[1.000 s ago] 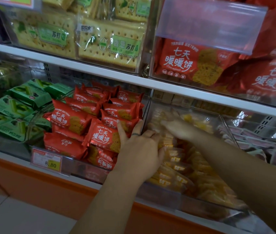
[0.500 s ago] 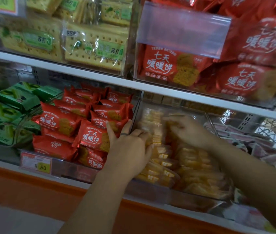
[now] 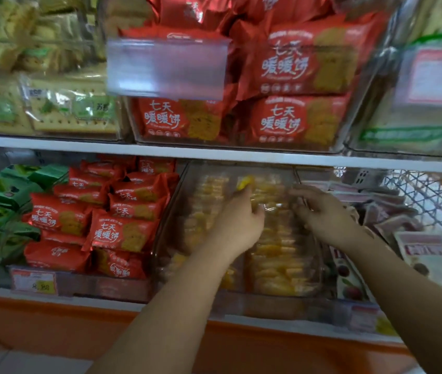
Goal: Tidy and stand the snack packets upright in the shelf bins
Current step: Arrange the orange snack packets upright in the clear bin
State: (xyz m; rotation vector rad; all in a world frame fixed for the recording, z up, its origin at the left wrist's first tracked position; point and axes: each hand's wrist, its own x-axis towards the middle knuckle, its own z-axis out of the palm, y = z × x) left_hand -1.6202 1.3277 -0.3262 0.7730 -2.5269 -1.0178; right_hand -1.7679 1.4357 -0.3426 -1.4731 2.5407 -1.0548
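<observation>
Head view: hands [image 3: 237, 222] [image 3: 322, 214] on yellow packets [image 3: 276, 261]

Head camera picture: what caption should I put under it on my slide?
The left hand and right hand reach into the clear bin of yellow snack packets, beside the red packets.

A white metal shelf board [image 3: 214, 155] runs across, above an orange base panel [image 3: 268, 344]. Pale tiled floor [image 3: 3, 361] shows lower left; white wire mesh backing [image 3: 425, 190] stands at the right. Light is soft.
</observation>
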